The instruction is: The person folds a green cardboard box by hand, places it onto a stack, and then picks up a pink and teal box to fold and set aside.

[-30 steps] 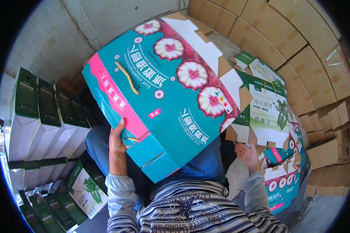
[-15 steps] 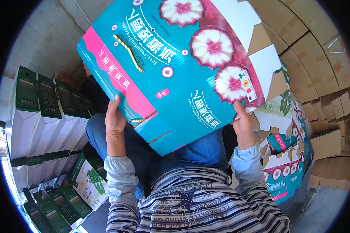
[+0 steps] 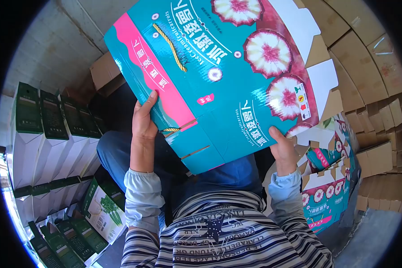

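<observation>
A flattened teal and pink carton [image 3: 214,107] with radish-slice pictures and a yellow rope handle [image 3: 170,48] is held up in front of me, tilted. Its white and brown end flaps stick out at the right, and its top runs past the frame edge. My left hand [image 3: 144,117] grips the left edge beside the pink band, thumb on the printed face. Closed on the lower right edge is my right hand [image 3: 283,149], its thumb also on the printed face. The other fingers of both hands are mostly hidden behind the carton.
Rows of green and white cartons [image 3: 53,116] stand at the left. At the right are more teal radish-print cartons [image 3: 328,201]. Stacked brown cardboard [image 3: 362,71] fills the far right, and a brown box [image 3: 105,71] lies behind the carton at the left.
The carton has shifted to the right in view. My left hand has moved right and up with it; my right hand has moved slightly right and down along its edge.
</observation>
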A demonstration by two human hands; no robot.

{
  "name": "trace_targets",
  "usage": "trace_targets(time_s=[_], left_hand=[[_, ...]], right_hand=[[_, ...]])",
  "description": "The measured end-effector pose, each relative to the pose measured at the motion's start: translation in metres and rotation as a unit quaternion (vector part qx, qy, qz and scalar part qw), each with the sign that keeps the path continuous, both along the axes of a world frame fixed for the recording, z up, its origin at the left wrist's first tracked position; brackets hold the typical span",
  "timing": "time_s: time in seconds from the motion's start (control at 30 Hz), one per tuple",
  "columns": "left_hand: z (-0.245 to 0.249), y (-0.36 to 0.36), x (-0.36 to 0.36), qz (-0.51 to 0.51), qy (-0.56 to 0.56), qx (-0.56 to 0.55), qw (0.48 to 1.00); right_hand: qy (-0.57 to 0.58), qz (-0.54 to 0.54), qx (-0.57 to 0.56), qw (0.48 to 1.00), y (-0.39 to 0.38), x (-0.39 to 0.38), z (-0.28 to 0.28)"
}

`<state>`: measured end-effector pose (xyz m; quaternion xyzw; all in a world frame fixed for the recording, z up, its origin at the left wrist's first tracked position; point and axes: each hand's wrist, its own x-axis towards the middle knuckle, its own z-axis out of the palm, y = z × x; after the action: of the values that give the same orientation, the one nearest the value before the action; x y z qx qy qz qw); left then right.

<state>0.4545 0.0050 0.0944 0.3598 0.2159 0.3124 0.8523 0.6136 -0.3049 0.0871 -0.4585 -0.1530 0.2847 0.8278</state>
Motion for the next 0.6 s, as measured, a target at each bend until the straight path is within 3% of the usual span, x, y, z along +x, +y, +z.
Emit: trace_targets(time_s=[0.1, 0.17, 0.23, 0.3, 0.33, 0.37, 0.43, 0.5, 0.53, 0.6], left_hand=[[-0.007, 0.009, 0.000, 0.015, 0.034, 0.024, 0.999], [0.007, 0.009, 0.008, -0.012, 0.101, 0.069, 0.992], [0.029, -0.005, 0.025, -0.079, -0.015, 0.083, 0.993], [0.015, 0.022, 0.036, -0.347, -0.215, -0.010, 0.913], [0.019, 0.018, 0.041, -0.347, -0.202, 0.005, 0.916], [0.021, 0.012, 0.041, -0.280, -0.108, 0.003, 0.954], [0.016, 0.000, 0.038, -0.197, 0.016, 0.066, 0.978], [-0.002, 0.010, 0.020, -0.182, 0.053, 0.084, 0.978], [-0.009, 0.013, 0.010, -0.175, 0.073, 0.092, 0.978], [-0.021, 0.017, -0.010, -0.156, 0.102, 0.100, 0.977]], right_hand=[[0.029, 0.015, 0.049, 0.998, 0.005, -0.007, -0.003], [0.009, -0.039, 0.084, 0.996, -0.006, -0.009, -0.007], [0.030, -0.087, 0.088, 0.992, -0.022, -0.009, -0.002], [0.023, -0.151, 0.091, 0.984, -0.043, 0.001, -0.002], [0.028, -0.201, 0.101, 0.974, -0.057, 0.009, -0.003], [0.034, -0.246, 0.111, 0.962, -0.078, 0.017, -0.004], [0.017, -0.310, 0.136, 0.941, -0.132, 0.027, 0.015], [0.001, -0.390, 0.131, 0.912, -0.202, 0.042, 0.012], [0.039, -0.479, 0.145, 0.865, -0.250, 0.053, 0.000], [-0.032, -0.536, 0.129, 0.834, -0.328, 0.060, -0.013]])
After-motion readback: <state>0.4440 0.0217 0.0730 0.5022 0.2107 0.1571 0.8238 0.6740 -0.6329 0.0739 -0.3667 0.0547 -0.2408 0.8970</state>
